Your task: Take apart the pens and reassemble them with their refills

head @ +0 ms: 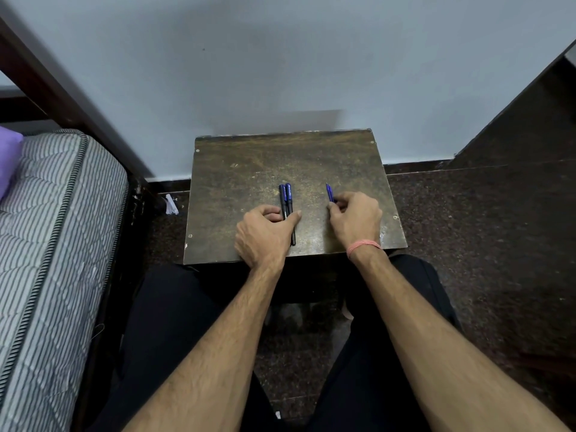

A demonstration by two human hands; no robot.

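Note:
Two dark pens with blue caps lie side by side, pointing away from me, near the middle of a small worn wooden table. My left hand rests over their near ends, thumb across the barrels and fingers curled beside them. A third blue pen sticks out from my right hand, pinched between thumb and fingertips with its tip pointing away and its rear hidden in the hand. A pink band circles my right wrist.
The table stands against a pale wall, above my dark-trousered knees. A striped mattress sits to the left. Dark speckled floor surrounds the table, with a scrap of white paper at its left.

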